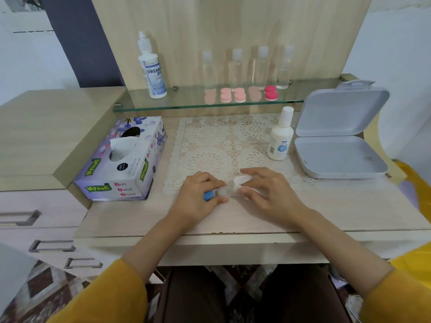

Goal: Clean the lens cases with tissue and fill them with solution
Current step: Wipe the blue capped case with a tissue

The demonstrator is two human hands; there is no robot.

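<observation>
Head: left hand point(198, 197), right hand point(270, 192) grip lens case point(224, 191); tissue box point(105, 180) holds tissue point(122, 145).

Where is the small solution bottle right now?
Head view, right side: the small solution bottle stands upright near the right edge of the lace mat, just left of the open grey box.
</observation>
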